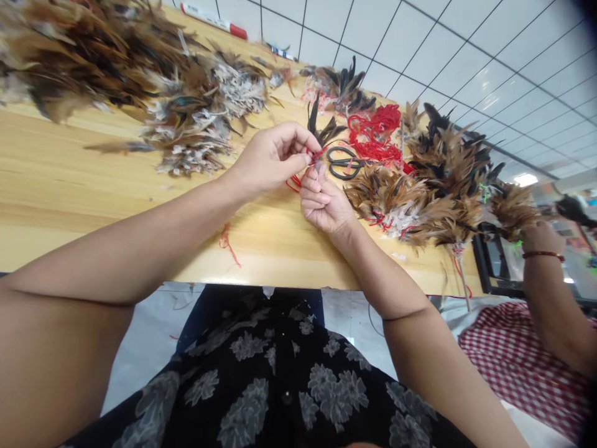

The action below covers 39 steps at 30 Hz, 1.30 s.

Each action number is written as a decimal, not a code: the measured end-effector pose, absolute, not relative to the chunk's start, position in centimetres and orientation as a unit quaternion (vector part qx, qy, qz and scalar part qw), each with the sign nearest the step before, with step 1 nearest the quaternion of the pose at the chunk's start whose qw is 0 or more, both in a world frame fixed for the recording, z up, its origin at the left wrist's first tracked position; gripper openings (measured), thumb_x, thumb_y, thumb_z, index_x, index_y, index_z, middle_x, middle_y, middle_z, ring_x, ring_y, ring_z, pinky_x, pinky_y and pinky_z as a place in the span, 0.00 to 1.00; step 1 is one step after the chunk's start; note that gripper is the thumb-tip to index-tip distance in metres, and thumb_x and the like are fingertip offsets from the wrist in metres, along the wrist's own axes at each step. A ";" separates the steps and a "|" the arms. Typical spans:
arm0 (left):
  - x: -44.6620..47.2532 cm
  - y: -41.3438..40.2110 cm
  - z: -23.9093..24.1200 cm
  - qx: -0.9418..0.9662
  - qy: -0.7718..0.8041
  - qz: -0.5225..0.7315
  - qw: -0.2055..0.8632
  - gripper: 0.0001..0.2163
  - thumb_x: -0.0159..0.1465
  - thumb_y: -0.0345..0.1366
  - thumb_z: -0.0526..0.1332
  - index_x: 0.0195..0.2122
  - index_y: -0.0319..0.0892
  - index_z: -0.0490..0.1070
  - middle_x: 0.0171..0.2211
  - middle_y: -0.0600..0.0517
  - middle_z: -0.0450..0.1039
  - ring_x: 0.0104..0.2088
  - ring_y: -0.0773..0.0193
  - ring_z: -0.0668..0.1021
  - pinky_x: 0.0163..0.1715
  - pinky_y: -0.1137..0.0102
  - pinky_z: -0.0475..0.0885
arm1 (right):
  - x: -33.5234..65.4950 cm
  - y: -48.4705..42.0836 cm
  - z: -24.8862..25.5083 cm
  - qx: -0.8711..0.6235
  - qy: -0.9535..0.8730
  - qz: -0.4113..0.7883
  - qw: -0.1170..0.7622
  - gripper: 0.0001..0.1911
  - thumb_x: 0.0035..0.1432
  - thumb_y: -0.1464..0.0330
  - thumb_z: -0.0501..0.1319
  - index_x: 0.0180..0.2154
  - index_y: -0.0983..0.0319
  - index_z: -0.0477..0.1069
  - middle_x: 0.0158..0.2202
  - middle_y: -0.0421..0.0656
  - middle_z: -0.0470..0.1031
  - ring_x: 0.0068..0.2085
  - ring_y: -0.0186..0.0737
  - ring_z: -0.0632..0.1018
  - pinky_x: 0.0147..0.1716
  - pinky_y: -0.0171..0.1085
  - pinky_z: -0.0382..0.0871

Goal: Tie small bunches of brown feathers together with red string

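Over a wooden table (69,180), my left hand (273,155) pinches a red thread (295,182) and the base of a small bunch of dark feathers (321,130). My right hand (324,202) is closed just below it, fingers gripping the quill end of the same bunch. The feather tips fan upward past my fingers. Black scissors (345,163) lie right beside both hands.
Big piles of brown and grey feathers (140,81) cover the left of the table. A heap of red thread (375,130) and bound feather bundles (433,193) lie to the right. Another person's arm with a red bracelet (543,255) is at the far right, over red checked cloth (522,367).
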State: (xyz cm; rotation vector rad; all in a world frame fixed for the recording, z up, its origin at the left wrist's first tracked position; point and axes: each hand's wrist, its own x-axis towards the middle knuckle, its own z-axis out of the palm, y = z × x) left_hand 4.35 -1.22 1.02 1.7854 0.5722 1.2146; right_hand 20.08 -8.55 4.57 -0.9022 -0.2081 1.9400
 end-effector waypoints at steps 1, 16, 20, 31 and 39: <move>4.3 -1.3 1.1 0.721 0.219 0.486 0.444 0.03 0.71 0.37 0.72 0.43 0.45 0.81 0.40 0.50 0.86 0.39 0.59 0.86 0.39 0.64 0.82 | 20.1 -8.5 4.6 -0.367 -0.082 0.795 0.476 0.20 0.89 0.64 0.54 0.37 0.57 0.59 0.26 0.26 0.52 0.18 0.22 0.48 0.17 0.19 0.47; 3.4 0.0 1.2 0.710 0.160 0.436 0.529 0.18 0.67 0.52 0.85 0.41 0.45 0.84 0.38 0.49 0.87 0.42 0.51 0.91 0.44 0.58 0.88 | 20.6 -8.4 3.9 -0.311 -0.061 0.819 0.478 0.20 0.90 0.62 0.51 0.38 0.57 0.58 0.26 0.26 0.54 0.17 0.20 0.52 0.17 0.19 0.47; 3.3 -0.1 1.1 0.726 0.179 0.425 0.510 0.14 0.69 0.48 0.82 0.42 0.46 0.83 0.38 0.49 0.87 0.42 0.50 0.89 0.46 0.52 0.89 | 20.5 -8.4 4.0 -0.298 -0.032 0.821 0.486 0.22 0.91 0.63 0.47 0.37 0.57 0.58 0.25 0.26 0.55 0.16 0.19 0.56 0.16 0.18 0.48; 5.0 0.9 -2.3 0.780 0.196 0.530 0.269 0.11 0.77 0.47 0.70 0.53 0.49 0.75 0.43 0.50 0.84 0.36 0.58 0.83 0.37 0.58 0.85 | 20.4 -8.5 4.0 -0.290 -0.027 0.822 0.488 0.22 0.90 0.59 0.51 0.38 0.57 0.59 0.25 0.26 0.53 0.16 0.20 0.52 0.17 0.18 0.46; 5.1 -1.4 -1.2 0.787 0.285 0.529 0.142 0.08 0.83 0.45 0.64 0.47 0.48 0.74 0.46 0.45 0.83 0.49 0.46 0.88 0.53 0.51 0.84 | 19.9 -8.7 4.3 -0.301 -0.039 0.822 0.483 0.21 0.91 0.61 0.47 0.38 0.57 0.59 0.25 0.26 0.54 0.17 0.20 0.52 0.18 0.20 0.46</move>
